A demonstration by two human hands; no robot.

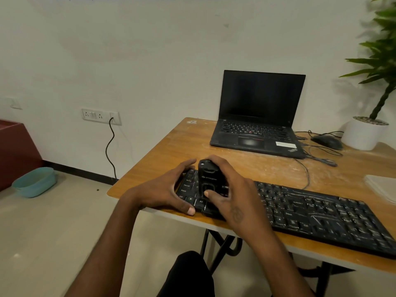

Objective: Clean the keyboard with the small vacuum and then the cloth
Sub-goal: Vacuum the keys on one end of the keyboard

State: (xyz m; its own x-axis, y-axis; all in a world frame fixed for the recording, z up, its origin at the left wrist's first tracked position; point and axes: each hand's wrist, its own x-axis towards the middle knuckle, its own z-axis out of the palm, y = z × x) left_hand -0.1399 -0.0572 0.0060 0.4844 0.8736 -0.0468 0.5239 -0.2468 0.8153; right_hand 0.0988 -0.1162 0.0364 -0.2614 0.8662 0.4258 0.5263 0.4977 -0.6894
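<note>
A long black keyboard [317, 213] lies along the near edge of the wooden desk [171, 146]. The small black vacuum [207, 176] stands upright on the keyboard's left end. My right hand [231, 189] grips the vacuum from the right, with the thumb on its front. My left hand [171, 189] holds the keyboard's left edge, thumb at the near side and fingers curled over the far corner. A pale folded cloth [381, 187] lies at the desk's right edge, partly cut off by the frame.
An open black laptop [257, 116] stands at the back of the desk, with a mouse [326, 141] and tangled cables to its right. A potted plant [364, 131] sits at the far right. A teal tub [34, 182] is on the floor at left.
</note>
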